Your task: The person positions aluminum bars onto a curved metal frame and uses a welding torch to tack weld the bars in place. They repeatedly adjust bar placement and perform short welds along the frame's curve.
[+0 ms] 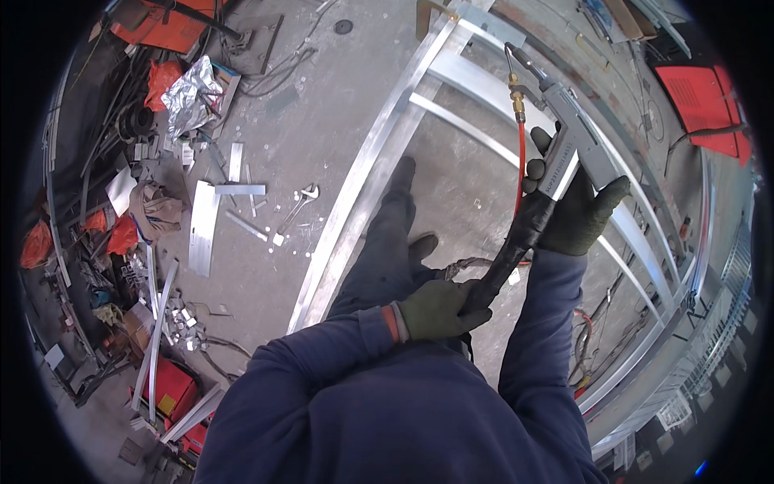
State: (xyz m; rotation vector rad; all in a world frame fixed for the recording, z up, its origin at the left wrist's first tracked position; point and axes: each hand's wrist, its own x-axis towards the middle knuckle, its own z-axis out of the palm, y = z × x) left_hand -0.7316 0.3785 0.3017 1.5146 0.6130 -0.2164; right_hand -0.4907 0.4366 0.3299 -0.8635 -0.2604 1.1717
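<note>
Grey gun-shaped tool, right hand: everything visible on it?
The grey gun-shaped tool has a boxy, plastic- or painted-metal-looking body, a slim dark nozzle and an angled handle with dark lettering. A brass-coloured fitting near the nozzle joins a red hose. The gloved right hand grips the handle; a thick black cable runs back to the gloved left hand. The nozzle points away from the wearer, over a metal frame; contact isn't evident.
</note>
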